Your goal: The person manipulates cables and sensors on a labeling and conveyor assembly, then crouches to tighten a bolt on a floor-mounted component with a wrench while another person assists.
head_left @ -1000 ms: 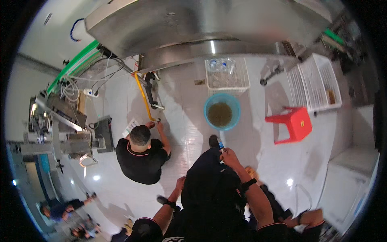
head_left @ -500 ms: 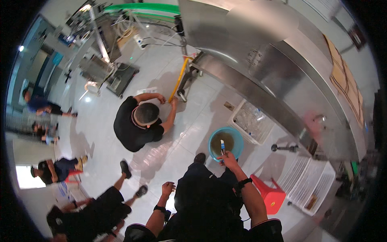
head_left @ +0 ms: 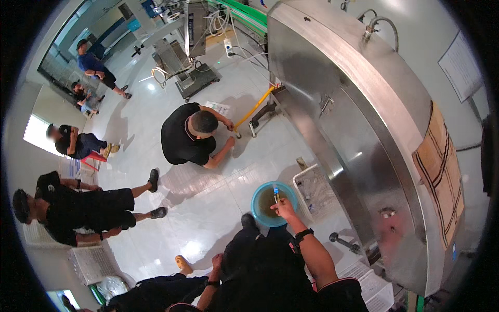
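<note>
My right hand is closed on a slim tool with a blue and pale end, whose exact kind I cannot make out. It points away from me over a round light-blue basin on the floor. Brownish, murky liquid shows inside the basin. Beside my left leg hangs my left hand, its fingers curled, with nothing visible in them.
A white crate with clear items stands by the basin, under a large stainless-steel machine. A crouching person works at a yellow hose. Another person stands at left; a cart stands beyond.
My view has swung to the right, so the people at left show more fully. The tool stays in my right hand over the basin. My left hand remains low beside my leg.
</note>
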Demonstrator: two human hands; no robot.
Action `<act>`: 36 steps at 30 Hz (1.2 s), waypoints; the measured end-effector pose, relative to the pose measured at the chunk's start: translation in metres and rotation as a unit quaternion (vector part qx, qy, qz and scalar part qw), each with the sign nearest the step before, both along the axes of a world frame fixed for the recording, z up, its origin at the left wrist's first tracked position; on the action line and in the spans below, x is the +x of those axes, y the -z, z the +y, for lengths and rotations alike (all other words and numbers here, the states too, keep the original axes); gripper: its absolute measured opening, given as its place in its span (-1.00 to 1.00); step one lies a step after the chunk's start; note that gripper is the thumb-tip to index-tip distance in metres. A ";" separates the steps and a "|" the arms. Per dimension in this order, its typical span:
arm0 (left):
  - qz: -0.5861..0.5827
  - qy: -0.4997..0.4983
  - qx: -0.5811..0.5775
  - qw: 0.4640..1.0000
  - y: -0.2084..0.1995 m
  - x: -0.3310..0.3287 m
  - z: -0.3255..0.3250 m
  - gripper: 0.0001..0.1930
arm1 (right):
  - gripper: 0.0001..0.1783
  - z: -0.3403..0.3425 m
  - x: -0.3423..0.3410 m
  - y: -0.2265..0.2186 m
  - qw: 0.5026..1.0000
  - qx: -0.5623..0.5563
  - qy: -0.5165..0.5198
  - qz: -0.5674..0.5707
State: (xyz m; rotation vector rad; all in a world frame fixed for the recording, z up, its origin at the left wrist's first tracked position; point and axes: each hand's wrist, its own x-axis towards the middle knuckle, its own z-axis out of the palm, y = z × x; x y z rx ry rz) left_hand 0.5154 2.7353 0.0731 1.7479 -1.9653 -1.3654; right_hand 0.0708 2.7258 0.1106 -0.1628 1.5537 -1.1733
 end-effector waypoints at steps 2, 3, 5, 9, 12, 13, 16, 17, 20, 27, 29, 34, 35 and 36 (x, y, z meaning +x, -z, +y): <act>0.001 -0.029 0.032 0.999 0.002 -0.004 0.018 -0.71 | -0.61 0.008 -0.011 -0.008 0.999 0.043 -0.010 0.004; -0.002 -0.076 0.059 0.995 0.002 0.004 0.034 -0.71 | -0.61 0.003 -0.007 -0.013 0.999 0.037 -0.028 0.008; -0.008 -0.090 0.078 0.993 0.010 0.002 0.044 -0.71 | -0.65 0.009 -0.012 -0.016 0.998 0.056 -0.004 -0.003; 0.009 -0.127 0.082 0.988 0.029 0.011 0.072 -0.72 | -0.80 -0.003 0.003 -0.024 0.998 0.062 -0.007 0.015; 0.044 -0.142 0.087 0.985 0.045 0.015 0.080 -0.72 | -0.81 -0.010 0.011 -0.020 0.998 0.051 -0.017 0.028; 0.078 -0.154 0.097 0.980 0.052 0.018 0.081 -0.72 | -0.81 -0.013 0.015 -0.020 0.998 0.041 -0.021 0.041; 0.099 -0.141 0.105 0.980 0.061 0.019 0.068 -0.72 | -0.82 -0.012 0.016 -0.011 0.997 0.039 -0.013 0.063; 0.022 -0.098 0.083 0.992 0.059 0.019 0.065 -0.72 | -0.83 -0.013 0.018 -0.010 0.997 0.044 -0.014 0.068; -0.137 -0.007 0.047 0.990 0.047 0.020 0.054 -0.71 | -0.82 -0.019 0.032 -0.017 0.998 0.052 0.002 0.045; 0.019 -0.149 0.167 0.974 0.048 0.041 0.032 -0.65 | -0.81 -0.033 0.051 -0.035 0.998 0.042 0.036 0.022; -0.033 -0.130 0.150 0.980 0.022 0.028 0.027 -0.65 | -0.81 -0.033 0.050 -0.035 0.997 0.055 0.057 0.009; -0.130 -0.093 0.128 0.979 0.000 0.031 0.010 -0.66 | -0.83 -0.031 0.057 -0.031 0.995 0.058 0.083 0.013; -0.130 0.002 0.093 0.987 0.007 0.040 0.008 -0.68 | -0.84 -0.032 0.060 -0.033 0.995 0.061 0.081 0.014; -0.128 0.098 0.056 0.985 0.014 0.048 0.005 -0.70 | -0.84 -0.034 0.062 -0.035 0.995 0.059 0.077 0.016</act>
